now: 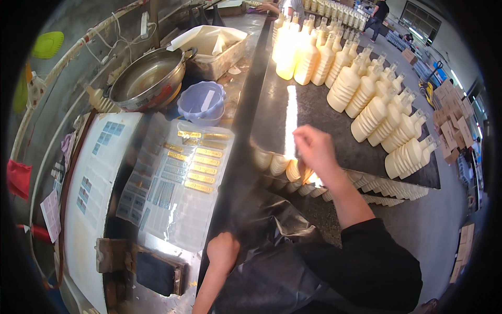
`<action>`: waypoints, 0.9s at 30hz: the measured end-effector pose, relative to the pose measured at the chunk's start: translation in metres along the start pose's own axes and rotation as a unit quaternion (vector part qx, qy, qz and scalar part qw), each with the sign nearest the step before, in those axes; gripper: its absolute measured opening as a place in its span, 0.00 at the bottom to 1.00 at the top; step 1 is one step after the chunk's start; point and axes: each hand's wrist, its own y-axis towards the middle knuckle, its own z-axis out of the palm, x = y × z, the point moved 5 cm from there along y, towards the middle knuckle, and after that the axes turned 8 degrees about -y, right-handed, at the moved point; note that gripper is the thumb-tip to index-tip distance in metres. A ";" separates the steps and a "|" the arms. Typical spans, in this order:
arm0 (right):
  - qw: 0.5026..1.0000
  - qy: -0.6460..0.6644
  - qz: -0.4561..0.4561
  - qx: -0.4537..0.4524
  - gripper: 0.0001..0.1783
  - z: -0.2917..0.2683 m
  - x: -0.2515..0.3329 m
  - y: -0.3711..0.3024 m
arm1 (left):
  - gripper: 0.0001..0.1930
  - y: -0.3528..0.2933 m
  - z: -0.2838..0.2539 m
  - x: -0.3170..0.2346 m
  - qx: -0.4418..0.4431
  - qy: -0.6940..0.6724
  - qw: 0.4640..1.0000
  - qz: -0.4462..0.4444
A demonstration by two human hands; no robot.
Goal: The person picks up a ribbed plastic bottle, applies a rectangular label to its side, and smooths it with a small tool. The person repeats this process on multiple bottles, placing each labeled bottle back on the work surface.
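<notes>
My right hand (pixel 316 150) is raised over the near edge of a dark table, its fingers curled together. Whatever it may hold is too small or hidden to make out. Just below it, cream-coloured bottles (pixel 279 165) stand on a lower level, partly covered by the table edge. My left hand (pixel 224 249) rests closed at the right edge of the workbench, with its fingertips hidden. Beside it lies a clear plastic sheet (pixel 183 222) bearing rows of gold label strips (pixel 208 152). Ribbed cream bottles (pixel 345 86) with clear necks stand in rows on the dark table (pixel 314 115).
A scalloped lilac bowl (pixel 201 102), a wide metal pan (pixel 146 78) and a white-lined box (pixel 217 57) sit at the back of the bench. A dark pad on a block (pixel 156 273) lies near. Cardboard boxes (pixel 455 128) are stacked at right; other people stand far off.
</notes>
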 end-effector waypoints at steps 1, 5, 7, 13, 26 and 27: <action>0.998 -0.026 -0.015 -0.052 0.07 -0.012 -0.008 0.009 | 0.11 0.001 0.000 0.004 0.001 -0.004 1.000 -0.017; 0.987 -0.088 0.068 -0.112 0.08 -0.075 -0.047 0.036 | 0.10 -0.003 0.005 0.003 -0.020 -0.019 0.999 -0.032; 0.949 -0.215 0.086 -0.216 0.10 -0.129 -0.074 0.042 | 0.12 0.004 0.012 0.001 -0.033 -0.053 0.998 0.005; 0.845 -0.427 0.129 -0.293 0.23 -0.209 -0.115 0.055 | 0.15 -0.007 -0.001 0.002 -0.050 -0.037 0.998 -0.005; 0.893 -0.338 0.221 -0.198 0.37 -0.229 -0.261 0.091 | 0.22 -0.021 -0.008 -0.003 -0.017 -0.049 0.998 -0.035; 0.903 -0.307 0.200 -0.223 0.37 -0.229 -0.265 0.093 | 0.26 -0.022 -0.019 -0.011 -0.020 -0.069 0.997 -0.030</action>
